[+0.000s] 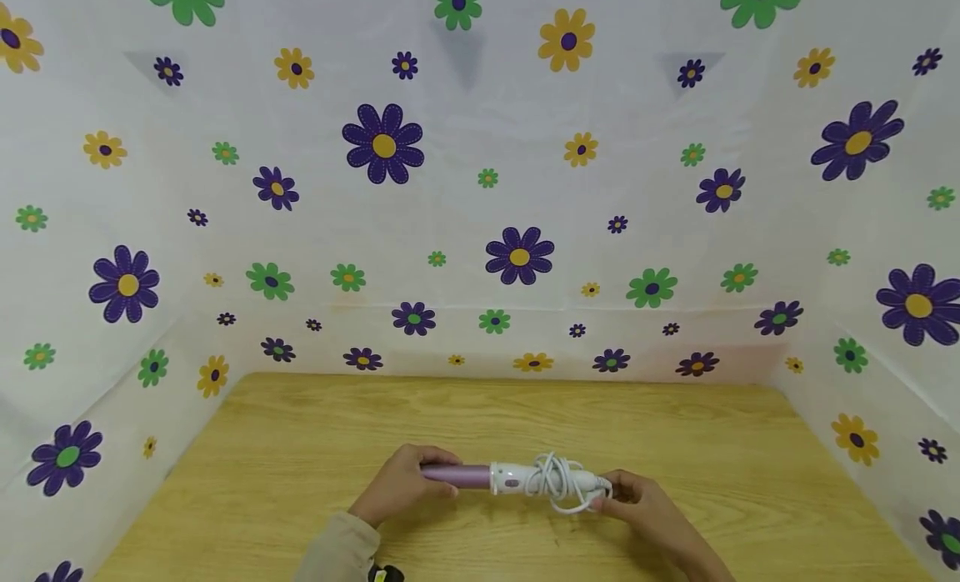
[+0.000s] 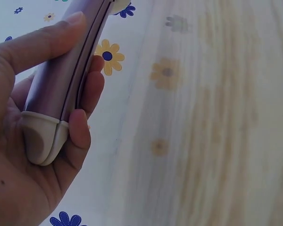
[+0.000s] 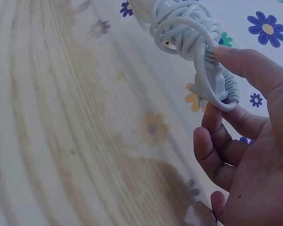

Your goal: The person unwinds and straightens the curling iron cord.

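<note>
A hair straightener with a purple barrel and white handle lies level across both hands, over the wooden table. My left hand grips the barrel end, its thumb along one side and fingers curled round the other. In the left wrist view the cream split tip rests near the palm. White cord is wound in loops round the handle. At the handle's end my right hand pinches the cord between thumb and fingers. A plug shows beside the thumb in the right wrist view.
The wooden table has a light grain. White cloth walls printed with purple, green and yellow flowers enclose it at the back and both sides. A small black object shows beside the left sleeve at the bottom edge.
</note>
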`<state>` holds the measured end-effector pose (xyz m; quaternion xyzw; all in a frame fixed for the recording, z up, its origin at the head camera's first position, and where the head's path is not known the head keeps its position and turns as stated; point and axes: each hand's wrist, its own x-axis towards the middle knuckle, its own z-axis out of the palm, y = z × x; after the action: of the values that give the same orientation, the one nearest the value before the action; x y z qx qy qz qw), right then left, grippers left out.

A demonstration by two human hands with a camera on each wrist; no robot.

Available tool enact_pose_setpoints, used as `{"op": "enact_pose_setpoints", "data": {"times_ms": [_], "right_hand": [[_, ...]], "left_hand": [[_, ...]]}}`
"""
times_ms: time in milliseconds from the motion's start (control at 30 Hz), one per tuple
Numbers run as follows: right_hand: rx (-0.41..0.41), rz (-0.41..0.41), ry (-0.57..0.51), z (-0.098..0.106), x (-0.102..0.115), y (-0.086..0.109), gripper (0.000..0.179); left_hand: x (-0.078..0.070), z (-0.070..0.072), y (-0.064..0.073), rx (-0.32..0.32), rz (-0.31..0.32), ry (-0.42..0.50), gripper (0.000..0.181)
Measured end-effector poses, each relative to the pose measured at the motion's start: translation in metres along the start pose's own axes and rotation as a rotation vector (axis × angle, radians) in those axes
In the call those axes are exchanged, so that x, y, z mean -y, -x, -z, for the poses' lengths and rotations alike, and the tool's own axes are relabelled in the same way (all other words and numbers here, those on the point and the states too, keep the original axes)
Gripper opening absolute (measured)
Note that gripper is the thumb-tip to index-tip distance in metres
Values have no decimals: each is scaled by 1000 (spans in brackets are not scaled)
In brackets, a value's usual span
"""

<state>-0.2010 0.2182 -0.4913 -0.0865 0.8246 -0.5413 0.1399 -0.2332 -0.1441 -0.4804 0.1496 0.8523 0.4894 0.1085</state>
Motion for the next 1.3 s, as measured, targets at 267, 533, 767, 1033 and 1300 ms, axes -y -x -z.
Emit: {"op": "enact_pose_setpoints", "data": {"times_ms": [267, 533, 767, 1033, 1300], "right_hand": [[-11, -1, 3, -2, 0, -1, 43], [17, -19, 33, -5, 3, -2, 43], [53, 22, -10, -2, 2, -2, 43], [13, 31, -18, -2, -2, -2, 42], [24, 49, -35, -1, -2, -2, 43]], "left_hand": [[1, 0, 1, -29, 8, -45, 40], [1, 3, 3, -32, 1, -46, 41], [1, 2, -1, -33, -18, -18, 41], [2, -1, -2, -21, -22, -29, 40], [2, -3, -2, -15, -20, -9, 39]]}}
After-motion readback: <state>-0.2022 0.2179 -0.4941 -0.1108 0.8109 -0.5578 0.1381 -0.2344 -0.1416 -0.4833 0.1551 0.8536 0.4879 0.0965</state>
